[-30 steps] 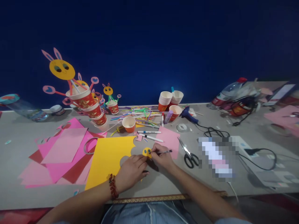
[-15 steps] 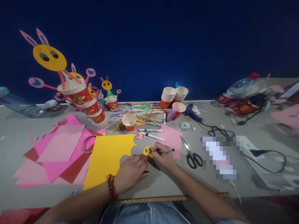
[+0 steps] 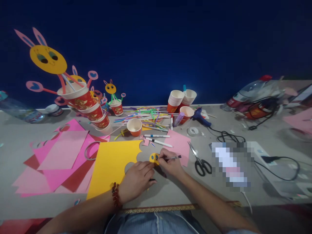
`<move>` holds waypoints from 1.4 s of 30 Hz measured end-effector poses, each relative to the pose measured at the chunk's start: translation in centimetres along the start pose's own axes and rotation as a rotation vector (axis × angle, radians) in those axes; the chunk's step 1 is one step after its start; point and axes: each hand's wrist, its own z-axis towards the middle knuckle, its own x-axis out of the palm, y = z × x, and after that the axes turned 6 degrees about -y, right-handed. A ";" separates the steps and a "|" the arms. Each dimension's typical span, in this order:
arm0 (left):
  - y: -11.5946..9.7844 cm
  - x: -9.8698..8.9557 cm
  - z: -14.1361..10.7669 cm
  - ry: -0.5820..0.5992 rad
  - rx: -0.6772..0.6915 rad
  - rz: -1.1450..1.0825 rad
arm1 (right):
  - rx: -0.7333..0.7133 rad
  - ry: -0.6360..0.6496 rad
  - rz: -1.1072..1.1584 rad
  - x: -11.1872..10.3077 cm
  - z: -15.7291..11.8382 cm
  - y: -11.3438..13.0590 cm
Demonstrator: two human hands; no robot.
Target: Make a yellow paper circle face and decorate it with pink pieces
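My right hand (image 3: 172,162) grips a slim marker pen (image 3: 174,157), its tip on a small yellow paper face (image 3: 154,158) with two dark-centred eyes. My left hand (image 3: 138,178) lies palm down, fingertips holding the near edge of that face against the table. A small black object (image 3: 152,180) shows by its thumb; its kind I cannot make out. Under and beside the left hand is a yellow sheet (image 3: 114,165) with rounded bites cut from its right edge. Scissors (image 3: 200,161) lie to the right of the right hand, apart from it.
Pink and red paper (image 3: 65,152) covers the left, near stacked red cups (image 3: 79,97) bearing a rabbit-eared figure (image 3: 48,60). Behind are loose pipe cleaners (image 3: 148,113), a paper cup (image 3: 134,127), white markers (image 3: 158,142) and a glue gun (image 3: 201,117). Cables (image 3: 226,136) run along the right.
The pen and right hand have shifted very slightly over the yellow face. My left hand stays in place, and the whole view has turned a little.
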 end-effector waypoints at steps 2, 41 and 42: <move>0.0 0.0 0.0 -0.005 0.001 -0.001 | -0.001 -0.006 -0.005 0.0 0.0 0.0; 0.0 -0.2 0.1 -0.011 0.001 -0.004 | -0.009 -0.006 0.009 -0.1 0.0 0.0; 0.0 -0.1 0.1 -0.014 0.002 -0.003 | -0.010 -0.006 0.007 -0.1 0.0 0.0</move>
